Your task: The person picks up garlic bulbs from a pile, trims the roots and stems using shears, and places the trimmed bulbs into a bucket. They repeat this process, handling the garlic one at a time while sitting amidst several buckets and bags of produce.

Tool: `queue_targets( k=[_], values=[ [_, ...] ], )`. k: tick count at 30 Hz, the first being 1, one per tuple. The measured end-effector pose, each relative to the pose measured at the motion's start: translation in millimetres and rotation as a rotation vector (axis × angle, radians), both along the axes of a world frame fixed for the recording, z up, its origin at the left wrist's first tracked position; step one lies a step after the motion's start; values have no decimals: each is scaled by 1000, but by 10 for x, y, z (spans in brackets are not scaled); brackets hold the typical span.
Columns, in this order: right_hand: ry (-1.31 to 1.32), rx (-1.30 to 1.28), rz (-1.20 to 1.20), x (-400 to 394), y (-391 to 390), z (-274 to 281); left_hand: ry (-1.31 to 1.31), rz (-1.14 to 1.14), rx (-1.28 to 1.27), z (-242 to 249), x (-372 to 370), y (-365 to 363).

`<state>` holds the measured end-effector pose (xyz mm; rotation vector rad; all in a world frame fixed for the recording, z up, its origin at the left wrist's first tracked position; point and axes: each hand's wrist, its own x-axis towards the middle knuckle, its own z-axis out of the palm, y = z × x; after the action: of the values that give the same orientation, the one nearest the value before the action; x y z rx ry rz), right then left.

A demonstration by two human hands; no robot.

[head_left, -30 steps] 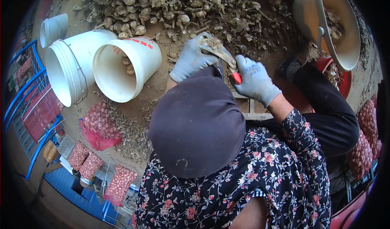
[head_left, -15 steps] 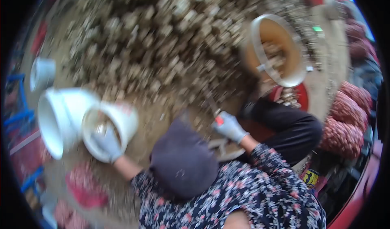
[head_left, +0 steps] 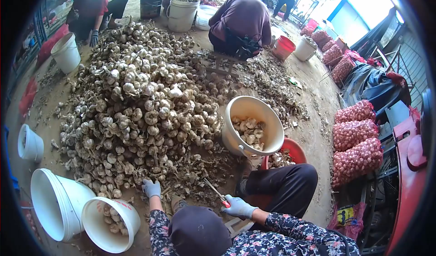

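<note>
My left hand [head_left: 151, 188], in a pale grey glove, reaches to the near edge of a large heap of garlic bulbs [head_left: 141, 97]. Its fingers are stretched out and apart, with nothing visible in them. My right hand [head_left: 238, 208], gloved too, is closed around red-handled shears [head_left: 218, 193]. Their two thin blades point up and left toward loose stalks and husks, slightly parted. Left of my left hand, a white bucket [head_left: 129, 215] tilts on its side with several bulbs inside. Beyond my right hand, a cream bucket [head_left: 231, 140] leans over, with trimmed garlic in it.
Nested white buckets [head_left: 50, 201] lie at left. A red tub [head_left: 297, 150] with garlic scraps is near my bent knee [head_left: 295, 181]. Filled mesh sacks [head_left: 356, 142] stack at right. Other people [head_left: 240, 22] crouch around the heap, among more buckets [head_left: 183, 15].
My left hand has left the white bucket and moved right and forward to the heap's edge. My right hand still holds the shears. The camera view has tilted up, showing more beyond the heap.
</note>
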<state>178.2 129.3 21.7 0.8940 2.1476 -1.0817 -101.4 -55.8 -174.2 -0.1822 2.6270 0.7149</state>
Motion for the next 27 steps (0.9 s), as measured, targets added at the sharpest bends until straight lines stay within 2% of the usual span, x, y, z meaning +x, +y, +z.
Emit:
queue_targets(
  k=[3, 5, 6, 7, 8, 9, 10, 11, 12, 13, 15, 18, 23, 26, 27],
  values=[
    [-7, -11, 48, 48, -52, -105, -42, 53, -3, -38, -79, -75],
    [11, 2, 108, 44, -64, -116, -202, -147, -100, -23, -111, -149],
    [31, 18, 161, 34, -75, -121, -180, -157, -109, -110, -61, -214],
    [42, 12, 172, 23, -72, -140, -20, -208, -101, -220, 27, -276],
    [47, 39, 197, 10, -62, -159, -124, -14, 384, -612, 111, -384],
    [54, 65, 220, -10, -76, -147, -221, 177, 869, -511, 144, -421],
    [47, 49, 215, -41, -77, -129, -469, 356, 1102, -393, 214, -553],
    [58, 44, 206, -56, -86, -137, -722, 540, 1328, 126, 363, -567],
    [63, 42, 211, -62, -98, -174, -644, 612, 1458, 94, 429, -629],
    [67, 41, 215, -64, -107, -219, -624, 612, 1458, 172, 479, -702],
    [105, 35, 248, -33, -133, -322, -727, 695, 1731, 402, 561, -803],
    [148, 14, 300, -18, -148, -370, -626, 615, 1738, 693, 550, -814],
    [327, -16, 227, -40, -135, -341, -322, 357, 1532, 1196, 370, -562],
    [630, -19, -20, -279, -128, -277, -163, 218, 1449, 1494, 209, -301],
    [712, -37, -117, -432, -126, -181, -172, 242, 1570, 1672, 173, -209]
  ],
)
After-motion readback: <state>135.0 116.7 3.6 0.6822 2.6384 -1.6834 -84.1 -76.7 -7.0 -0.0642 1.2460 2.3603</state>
